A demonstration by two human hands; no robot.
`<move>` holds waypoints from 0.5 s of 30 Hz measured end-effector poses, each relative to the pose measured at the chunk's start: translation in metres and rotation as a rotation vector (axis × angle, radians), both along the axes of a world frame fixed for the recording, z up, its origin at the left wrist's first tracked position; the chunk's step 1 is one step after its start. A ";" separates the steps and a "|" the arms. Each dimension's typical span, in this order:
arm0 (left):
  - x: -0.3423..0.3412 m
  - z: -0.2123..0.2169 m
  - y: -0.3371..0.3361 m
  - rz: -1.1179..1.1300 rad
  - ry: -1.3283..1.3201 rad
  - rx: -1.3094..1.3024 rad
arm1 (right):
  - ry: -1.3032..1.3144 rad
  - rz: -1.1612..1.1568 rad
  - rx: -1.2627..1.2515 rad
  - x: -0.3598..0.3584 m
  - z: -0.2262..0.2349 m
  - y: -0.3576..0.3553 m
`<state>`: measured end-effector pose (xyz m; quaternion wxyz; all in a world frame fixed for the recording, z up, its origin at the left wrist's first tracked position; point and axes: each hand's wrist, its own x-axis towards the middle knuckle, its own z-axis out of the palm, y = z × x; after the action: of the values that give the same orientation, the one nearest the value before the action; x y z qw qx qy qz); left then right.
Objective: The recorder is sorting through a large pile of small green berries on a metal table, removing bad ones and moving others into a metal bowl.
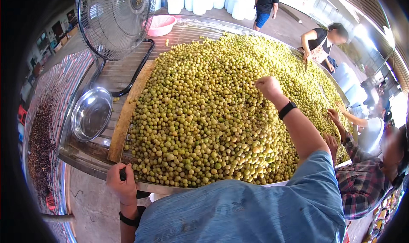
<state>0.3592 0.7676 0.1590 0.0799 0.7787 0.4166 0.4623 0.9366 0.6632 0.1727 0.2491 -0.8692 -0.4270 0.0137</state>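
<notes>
A broad heap of small round yellow-green fruits (204, 115) covers most of a metal table (170, 187). Over the middle right of this heap my right hand (269, 88) is closed, knuckles up, a black band on its wrist. Whatever its fingers may hold is hidden. At the table's near left edge my left hand (122, 184) wraps round a small black object (123, 173), of which only the rounded end shows. A wooden plank (131, 111) lies along the heap's left side, just beyond my left hand.
A shiny metal bowl (92, 114), a large fan (117, 24) and a pink basin (162, 25) stand on the table's left part. People work along the right side, one in a plaid shirt (362, 187) close beside me. White drums (200, 2) line the back.
</notes>
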 end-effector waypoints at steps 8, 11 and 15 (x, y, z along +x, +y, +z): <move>-0.004 -0.002 0.001 0.022 0.017 -0.020 | -0.255 0.102 -0.351 -0.001 -0.015 0.040; -0.005 -0.004 0.002 0.028 0.017 -0.024 | -0.269 -0.002 -0.406 -0.005 -0.022 0.049; -0.004 -0.002 0.000 0.038 0.014 -0.027 | -0.253 -0.079 -0.488 -0.014 -0.025 0.052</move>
<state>0.3550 0.7676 0.1567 0.0786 0.7726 0.4382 0.4527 0.9230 0.7154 0.1475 -0.0225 -0.9143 -0.4043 -0.0021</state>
